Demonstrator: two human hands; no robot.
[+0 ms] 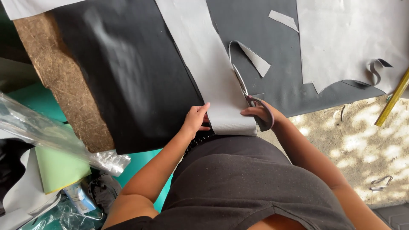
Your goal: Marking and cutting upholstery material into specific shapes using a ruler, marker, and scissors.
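Note:
A long grey strip of sheet material [204,59] runs from the top of the view down to my lap, lying over a black sheet [128,81]. My left hand [197,119] presses the strip's left edge near its lower end. My right hand [260,114] is shut on scissors [245,91] with dark loop handles, whose blades point up along the strip's right edge. A thin curled offcut [249,55] lifts from the sheet just above the blades.
A large grey sheet [349,38] lies at the top right with a small scrap [283,19] beside it. A yellow ruler [394,100] sits at the right edge. A coarse brown board [64,81], clear plastic wrap [51,136] and green card [59,170] lie left.

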